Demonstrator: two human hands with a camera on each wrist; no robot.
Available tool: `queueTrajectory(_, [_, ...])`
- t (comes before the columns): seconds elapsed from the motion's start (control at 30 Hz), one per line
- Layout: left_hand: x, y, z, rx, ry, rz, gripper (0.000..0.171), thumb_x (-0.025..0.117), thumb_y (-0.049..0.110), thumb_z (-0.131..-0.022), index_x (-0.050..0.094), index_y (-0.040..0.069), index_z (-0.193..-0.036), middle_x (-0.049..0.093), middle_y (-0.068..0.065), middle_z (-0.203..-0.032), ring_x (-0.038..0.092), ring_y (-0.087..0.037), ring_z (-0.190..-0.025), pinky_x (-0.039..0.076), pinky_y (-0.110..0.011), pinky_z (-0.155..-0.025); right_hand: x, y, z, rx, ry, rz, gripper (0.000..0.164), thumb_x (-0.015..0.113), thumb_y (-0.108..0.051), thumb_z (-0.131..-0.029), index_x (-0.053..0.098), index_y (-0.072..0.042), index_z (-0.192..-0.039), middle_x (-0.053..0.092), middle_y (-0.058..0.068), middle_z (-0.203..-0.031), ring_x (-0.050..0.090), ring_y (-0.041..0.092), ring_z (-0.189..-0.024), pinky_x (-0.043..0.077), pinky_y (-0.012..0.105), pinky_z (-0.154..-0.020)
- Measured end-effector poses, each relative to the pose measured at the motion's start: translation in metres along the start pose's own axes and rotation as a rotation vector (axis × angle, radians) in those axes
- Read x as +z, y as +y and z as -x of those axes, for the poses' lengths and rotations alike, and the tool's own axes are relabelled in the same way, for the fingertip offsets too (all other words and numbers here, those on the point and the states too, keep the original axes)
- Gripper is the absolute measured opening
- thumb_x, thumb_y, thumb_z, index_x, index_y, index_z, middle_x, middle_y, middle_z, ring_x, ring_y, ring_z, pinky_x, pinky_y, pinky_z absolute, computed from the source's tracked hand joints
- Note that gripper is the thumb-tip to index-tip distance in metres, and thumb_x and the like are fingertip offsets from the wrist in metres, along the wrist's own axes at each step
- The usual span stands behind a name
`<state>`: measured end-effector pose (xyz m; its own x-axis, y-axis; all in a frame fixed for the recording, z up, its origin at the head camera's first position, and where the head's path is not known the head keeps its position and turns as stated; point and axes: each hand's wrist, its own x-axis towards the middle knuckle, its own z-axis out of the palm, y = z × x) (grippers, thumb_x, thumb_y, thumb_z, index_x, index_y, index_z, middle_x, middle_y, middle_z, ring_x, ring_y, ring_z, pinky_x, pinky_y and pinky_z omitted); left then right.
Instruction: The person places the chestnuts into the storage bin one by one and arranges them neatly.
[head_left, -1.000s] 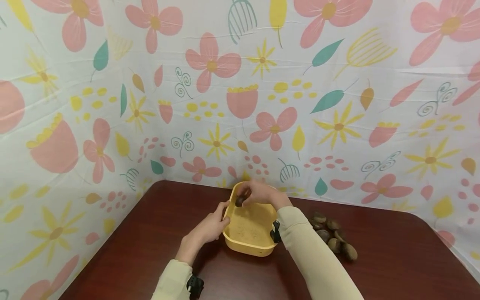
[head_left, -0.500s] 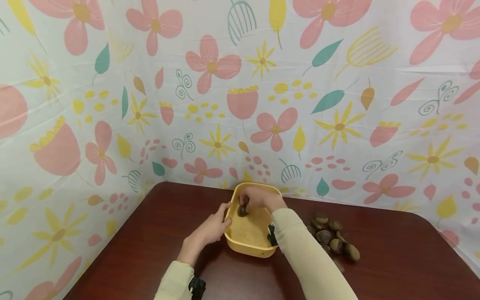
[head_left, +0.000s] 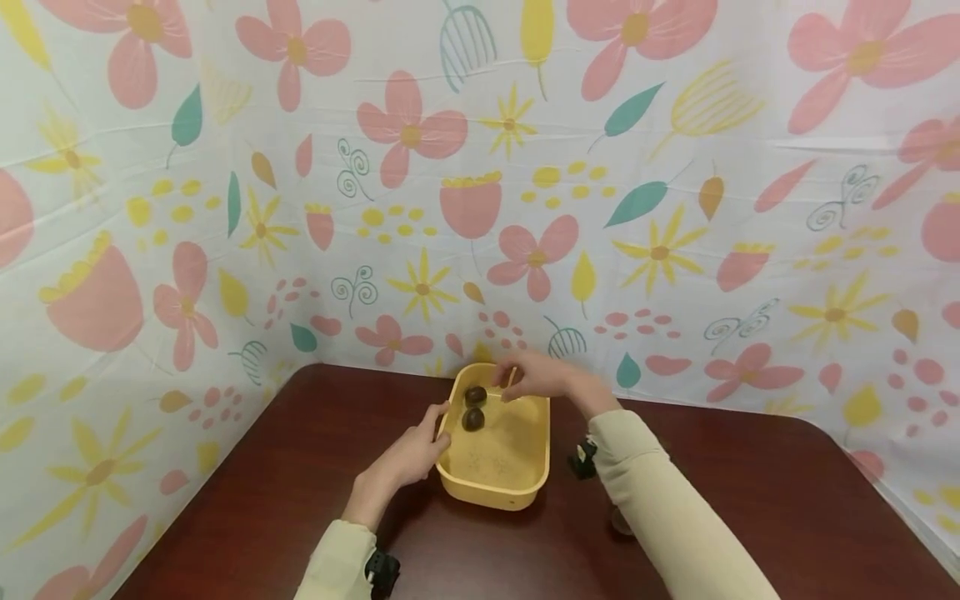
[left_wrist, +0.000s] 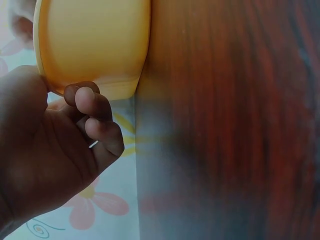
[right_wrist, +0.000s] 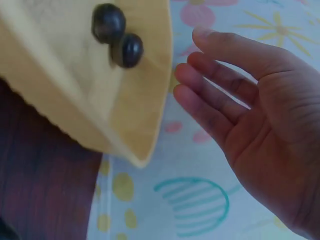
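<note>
Two dark brown clams (head_left: 474, 407) lie close together at the far left inside a yellow plastic tub (head_left: 491, 495). My left hand (head_left: 408, 450) grips the tub's left rim, its thumb at the edge and fingers curled against the outer wall in the left wrist view. Over the tub's far right corner is my right hand (head_left: 536, 377), holding nothing. Its fingers (right_wrist: 215, 50) are loosely bent and apart from the clams, as the right wrist view shows.
On the dark red wooden table (head_left: 300, 483), another clam (head_left: 621, 522) peeks out beside the right sleeve (head_left: 675, 500), which covers the area behind it. A flower-printed cloth (head_left: 480, 167) hangs along the table's back and left side.
My right hand has let go of a clam inside the tub and lifted up and to the right, uncovering two clams there. The right forearm now covers the clam pile. My left hand keeps its grip.
</note>
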<state>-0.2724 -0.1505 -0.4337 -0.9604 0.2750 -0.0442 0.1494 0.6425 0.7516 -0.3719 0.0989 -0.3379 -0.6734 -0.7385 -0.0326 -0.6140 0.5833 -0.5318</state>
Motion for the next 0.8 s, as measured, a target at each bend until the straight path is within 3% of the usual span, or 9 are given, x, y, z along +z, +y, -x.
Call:
queueTrajectory(0.3, [0.002, 0.001, -0.001, 0.003, 0.007, -0.015, 0.054, 0.039, 0.028, -0.106, 0.022, 0.022, -0.157, 0.048, 0.0, -0.058, 0.045, -0.017, -0.043, 0.042, -0.032, -0.047, -0.006, 0.012, 0.06, -0.006, 0.036, 0.057, 0.023, 0.074, -0.027, -0.088, 0.072, -0.017, -0.108, 0.072, 0.002, -0.105, 0.07, 0.016, -0.09, 0.055, 0.028, -0.078])
queueTrajectory(0.4, [0.004, 0.001, -0.001, -0.004, 0.009, -0.009, 0.055, 0.039, 0.028, -0.106, 0.022, 0.022, -0.157, 0.048, 0.0, -0.058, 0.045, -0.017, -0.043, 0.042, -0.032, -0.047, 0.001, 0.025, 0.082, -0.029, 0.076, 0.024, 0.023, 0.075, -0.025, -0.088, 0.072, -0.016, -0.108, 0.073, 0.006, -0.105, 0.07, 0.016, -0.09, 0.055, 0.028, -0.078])
queueTrajectory(0.63, [0.005, 0.001, -0.001, -0.016, -0.002, 0.001, 0.056, 0.04, 0.03, -0.106, 0.02, 0.024, -0.158, 0.045, 0.001, -0.056, 0.043, -0.015, -0.042, 0.04, -0.029, -0.045, 0.017, 0.043, 0.134, 0.083, 0.139, -0.021, 0.025, 0.073, -0.035, -0.089, 0.07, -0.023, -0.111, 0.07, 0.003, -0.112, 0.066, 0.019, -0.102, 0.054, 0.038, -0.085])
queueTrajectory(0.8, [0.003, 0.002, 0.0, -0.028, -0.003, 0.005, 0.057, 0.04, 0.031, -0.106, 0.019, 0.025, -0.158, 0.043, 0.002, -0.054, 0.042, -0.015, -0.042, 0.038, -0.028, -0.045, 0.023, 0.042, 0.163, 0.15, 0.151, -0.058, 0.028, 0.071, -0.04, -0.09, 0.068, -0.026, -0.114, 0.069, 0.004, -0.114, 0.065, 0.015, -0.104, 0.053, 0.031, -0.083])
